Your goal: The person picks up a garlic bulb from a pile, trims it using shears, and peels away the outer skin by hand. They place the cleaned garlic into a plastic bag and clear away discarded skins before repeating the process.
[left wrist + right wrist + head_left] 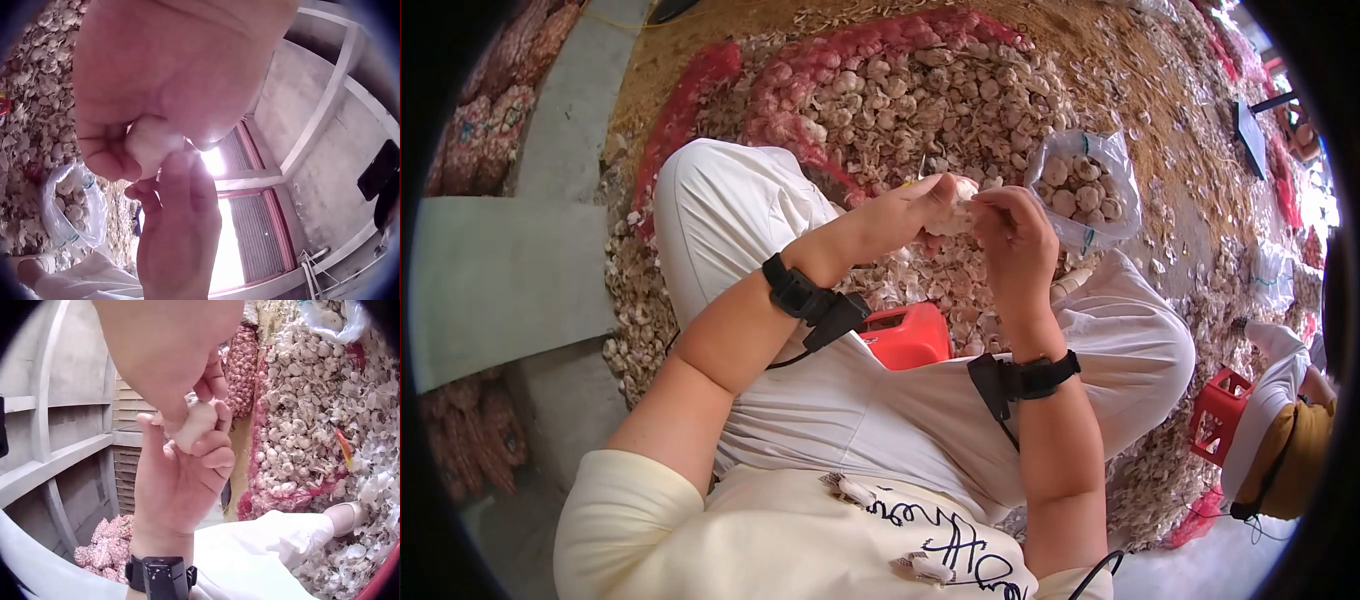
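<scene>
A whitish garlic bulb (pixel 958 212) is held up in front of the body, between the two hands. The left hand (pixel 908 214) grips it, fingers curled round it, as the right wrist view shows the bulb (pixel 199 427) against those fingers (pixel 215 453). From the other side, the right hand (pixel 1016 232) pinches at the bulb's top with thumb and fingertips. In the left wrist view the bulb (pixel 148 145) shows between the left palm and the right hand (pixel 178 234). Below the hands lies a layer of loose garlic skins (pixel 975 315).
A heap of garlic bulbs (pixel 930 100) lies ahead on red netting (pixel 775 90). Right of it stands a clear plastic bag (pixel 1128 190) with bulbs inside. A red plastic stool (pixel 920 335) shows between the legs. An orange-handled tool (pixel 344 449) lies on the heap. Another person (pixel 1285 450) sits at right.
</scene>
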Motion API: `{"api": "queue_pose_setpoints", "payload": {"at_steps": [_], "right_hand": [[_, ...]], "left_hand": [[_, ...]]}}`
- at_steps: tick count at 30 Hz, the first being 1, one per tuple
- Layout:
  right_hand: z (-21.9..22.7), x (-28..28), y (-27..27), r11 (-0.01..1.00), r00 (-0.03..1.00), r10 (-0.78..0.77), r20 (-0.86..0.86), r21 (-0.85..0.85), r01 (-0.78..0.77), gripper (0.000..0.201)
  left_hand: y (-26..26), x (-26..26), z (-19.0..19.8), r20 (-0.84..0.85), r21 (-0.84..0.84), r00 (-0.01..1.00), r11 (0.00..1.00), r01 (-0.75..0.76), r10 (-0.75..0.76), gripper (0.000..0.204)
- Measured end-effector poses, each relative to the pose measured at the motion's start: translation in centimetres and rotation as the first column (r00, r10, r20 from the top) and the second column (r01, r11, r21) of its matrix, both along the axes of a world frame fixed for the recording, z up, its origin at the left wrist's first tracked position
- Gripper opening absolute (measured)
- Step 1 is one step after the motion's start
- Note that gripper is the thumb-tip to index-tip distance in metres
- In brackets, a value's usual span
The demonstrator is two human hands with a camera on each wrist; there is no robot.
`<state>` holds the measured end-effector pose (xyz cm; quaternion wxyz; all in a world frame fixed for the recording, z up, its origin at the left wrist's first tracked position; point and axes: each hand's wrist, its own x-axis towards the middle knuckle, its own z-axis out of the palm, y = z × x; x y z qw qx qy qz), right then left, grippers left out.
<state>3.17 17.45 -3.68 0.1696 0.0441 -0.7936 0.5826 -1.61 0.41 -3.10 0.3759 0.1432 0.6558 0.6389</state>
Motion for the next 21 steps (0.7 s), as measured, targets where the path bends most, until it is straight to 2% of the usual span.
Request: {"api": "queue_pose_setpoints", "payload": {"at_steps": [1,2,4,5,7,8,9,12,14,15,17,21], "right_hand": [[0.1,0.1,0.1,0.994,0.995,-0.01,0.096,-0.11,0.021,0.009],[0.2,0.1,0.3,0.994,0.995,-0.012,0.095,-0.111,0.022,0.009],[0.5,0.0,1.2,0.877,0.961,-0.073,0.268,-0.442,0.19,0.006],[0.1,-0.1,2.0,0.876,0.961,-0.071,0.266,-0.443,0.188,0.006],[-0.1,-0.5,3.3,0.993,0.981,0.03,0.19,-0.117,-0.008,0.014],[-0.2,-0.2,3.5,0.99,0.991,-0.029,0.13,0.141,0.011,0.025],[0.1,0.0,3.1,0.99,0.991,-0.03,0.129,0.14,0.011,0.025],[0.9,0.5,1.5,0.992,0.994,-0.036,0.107,0.124,0.023,0.048],[1.3,0.9,0.7,0.983,0.994,-0.023,0.109,0.185,0.002,0.05],[1.5,1.0,0.3,0.97,0.994,-0.008,0.107,0.243,-0.018,0.051],[1.6,1.2,-0.2,0.969,0.995,-0.009,0.095,0.246,-0.015,0.045],[1.0,1.3,-0.5,0.988,0.994,-0.05,0.101,0.15,0.034,0.029]], "left_hand": [[0.2,0.0,-0.7,0.094,0.071,0.994,0.996,-0.058,0.051,0.074],[0.3,0.0,-1.1,0.192,0.136,0.977,0.983,-0.123,0.096,0.072],[0.0,-0.6,-1.5,0.255,0.189,0.962,0.971,-0.148,0.097,0.069],[-0.3,-0.8,-1.7,0.318,0.24,0.943,0.954,-0.178,0.096,0.066],[-0.4,-1.0,-1.0,0.284,0.23,0.952,0.955,-0.186,0.116,0.066],[-0.5,-1.0,-0.7,0.253,0.222,0.958,0.956,-0.192,0.133,0.065],[-0.5,-1.1,-0.8,0.252,0.221,0.959,0.956,-0.191,0.133,0.065],[-0.1,-0.9,-0.7,0.17,0.207,0.98,0.969,-0.136,0.102,0.061],[0.8,-0.1,-0.5,0.136,0.2,0.959,0.941,-0.272,0.249,0.06],[0.9,0.0,-0.3,0.138,0.2,0.959,0.942,-0.271,0.247,0.06],[0.7,0.2,0.0,0.038,0.166,0.988,0.974,-0.154,0.15,0.069],[0.5,0.2,-0.6,0.015,0.219,0.991,0.966,-0.135,0.135,0.077]]}}
